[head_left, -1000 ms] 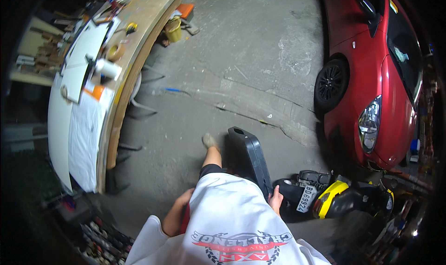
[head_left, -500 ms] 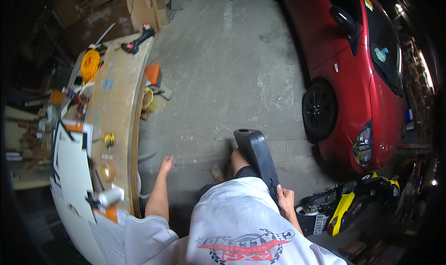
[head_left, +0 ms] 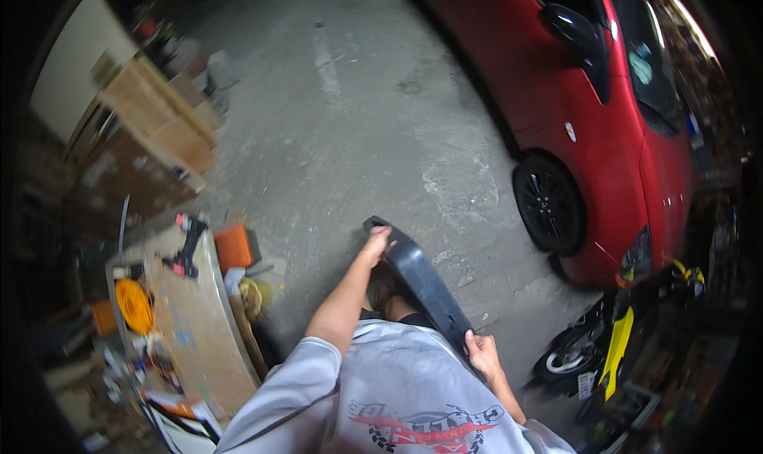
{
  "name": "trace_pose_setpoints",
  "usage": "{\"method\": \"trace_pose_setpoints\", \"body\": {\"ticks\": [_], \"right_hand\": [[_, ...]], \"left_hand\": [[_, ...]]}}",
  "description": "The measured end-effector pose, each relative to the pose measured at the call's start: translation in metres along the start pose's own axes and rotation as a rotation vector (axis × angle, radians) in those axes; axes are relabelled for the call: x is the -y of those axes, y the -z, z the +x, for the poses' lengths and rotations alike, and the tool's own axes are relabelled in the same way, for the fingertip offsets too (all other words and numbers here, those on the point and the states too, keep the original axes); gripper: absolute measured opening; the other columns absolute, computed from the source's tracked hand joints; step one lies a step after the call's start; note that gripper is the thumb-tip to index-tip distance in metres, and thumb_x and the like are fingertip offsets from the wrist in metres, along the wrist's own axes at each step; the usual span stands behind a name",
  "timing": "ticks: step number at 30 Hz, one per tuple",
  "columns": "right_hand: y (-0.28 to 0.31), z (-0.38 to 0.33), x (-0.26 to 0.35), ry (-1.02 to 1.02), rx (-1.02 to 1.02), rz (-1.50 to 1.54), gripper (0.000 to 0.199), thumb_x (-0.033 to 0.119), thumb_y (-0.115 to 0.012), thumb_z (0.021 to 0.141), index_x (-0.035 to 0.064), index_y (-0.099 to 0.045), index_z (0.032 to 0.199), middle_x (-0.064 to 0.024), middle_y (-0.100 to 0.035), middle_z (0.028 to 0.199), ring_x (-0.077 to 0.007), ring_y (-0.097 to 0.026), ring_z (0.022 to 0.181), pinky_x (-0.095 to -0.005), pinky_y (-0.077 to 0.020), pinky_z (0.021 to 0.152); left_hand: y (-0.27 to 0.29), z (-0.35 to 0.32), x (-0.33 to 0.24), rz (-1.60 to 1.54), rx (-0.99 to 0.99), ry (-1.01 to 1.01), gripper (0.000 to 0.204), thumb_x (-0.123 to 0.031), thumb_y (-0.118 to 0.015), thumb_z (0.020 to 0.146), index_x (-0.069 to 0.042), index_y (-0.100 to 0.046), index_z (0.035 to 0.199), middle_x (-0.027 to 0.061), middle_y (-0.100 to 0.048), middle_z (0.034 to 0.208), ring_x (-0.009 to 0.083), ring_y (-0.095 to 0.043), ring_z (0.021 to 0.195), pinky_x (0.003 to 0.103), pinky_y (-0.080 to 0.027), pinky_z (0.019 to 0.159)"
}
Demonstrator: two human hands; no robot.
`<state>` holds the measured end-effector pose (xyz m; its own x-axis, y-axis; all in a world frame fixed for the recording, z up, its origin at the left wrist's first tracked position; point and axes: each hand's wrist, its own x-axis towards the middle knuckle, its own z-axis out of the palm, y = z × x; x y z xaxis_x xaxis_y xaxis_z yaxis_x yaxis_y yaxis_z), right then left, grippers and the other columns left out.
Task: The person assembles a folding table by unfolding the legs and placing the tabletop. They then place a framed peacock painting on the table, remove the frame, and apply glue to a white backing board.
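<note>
A long dark grey plastic case [head_left: 429,279], like a hard tool case, slants in front of my body. Its far end points ahead and a little to the left. My left hand [head_left: 378,244] is closed around that far end, near an opening in the case. At the near end, on the right, my right hand [head_left: 482,352] grips the case's edge with the thumb on top. What is inside the case is hidden.
A workbench [head_left: 179,303] at left bears a cordless drill [head_left: 187,246] and a yellow coil [head_left: 134,305]. An orange box [head_left: 234,247] and a yellow bucket [head_left: 256,296] stand beside it. A red car [head_left: 604,136] and a yellow-black motorcycle [head_left: 616,351] are at right.
My left hand has come over from near the bench and taken hold of the case's far end. The view has turned left and moved ahead; the right hand keeps its grip.
</note>
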<state>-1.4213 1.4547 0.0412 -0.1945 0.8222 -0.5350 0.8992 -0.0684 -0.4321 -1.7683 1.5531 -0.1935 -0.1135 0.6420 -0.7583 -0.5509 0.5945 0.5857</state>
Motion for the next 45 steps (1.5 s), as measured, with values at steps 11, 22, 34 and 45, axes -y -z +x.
{"method": "trace_pose_setpoints", "body": {"ticks": [11, 22, 34, 45], "right_hand": [[0.055, 0.303, 0.274, -0.186, -0.137, 0.087, 0.062, 0.047, -0.054, 0.096, -0.0017, -0.053, 0.058, -0.0166, -0.036, 0.046, -0.0285, -0.036, 0.041, -0.0425, -0.0346, 0.047], [0.135, 0.492, 0.379, -0.28, -0.292, 0.259, 0.055, 0.041, -0.057, 0.096, -0.0032, -0.057, 0.064, -0.017, -0.044, 0.051, -0.0279, -0.043, 0.048, -0.041, -0.0376, 0.051], [-0.033, 0.536, 0.131, -0.34, -0.114, 0.654, 0.054, 0.049, -0.052, 0.096, 0.0006, -0.066, 0.117, -0.0227, -0.06, 0.127, -0.0378, -0.053, 0.122, -0.0427, -0.0414, 0.104], [-0.103, 0.692, -0.065, -0.407, -0.288, 0.569, 0.033, 0.029, -0.059, 0.092, 0.0016, -0.062, 0.111, -0.0209, -0.068, 0.099, -0.0396, -0.065, 0.094, -0.0447, -0.051, 0.084]], "left_hand": [[0.105, 0.388, -0.227, -0.051, 0.307, 0.719, 0.031, -0.038, -0.054, 0.095, -0.012, -0.067, 0.106, 0.0077, -0.07, 0.102, 0.0234, -0.066, 0.097, 0.047, -0.055, 0.082], [0.035, 0.508, -0.506, -0.128, 0.196, 0.519, 0.023, -0.012, -0.051, 0.091, 0.001, -0.064, 0.106, 0.0145, -0.068, 0.104, 0.0269, -0.067, 0.095, 0.047, -0.056, 0.084], [-0.255, 0.379, -0.465, 0.917, -0.014, -0.469, 0.053, -0.002, -0.064, 0.069, 0.007, -0.048, 0.119, 0.0209, -0.067, 0.102, 0.0286, -0.066, 0.091, 0.038, -0.054, 0.08], [-0.278, 0.467, -0.225, 1.301, 0.061, -0.489, 0.052, -0.003, -0.063, 0.077, 0.001, -0.039, 0.123, 0.0314, -0.065, 0.103, 0.0449, -0.065, 0.099, 0.048, -0.05, 0.089]]}}
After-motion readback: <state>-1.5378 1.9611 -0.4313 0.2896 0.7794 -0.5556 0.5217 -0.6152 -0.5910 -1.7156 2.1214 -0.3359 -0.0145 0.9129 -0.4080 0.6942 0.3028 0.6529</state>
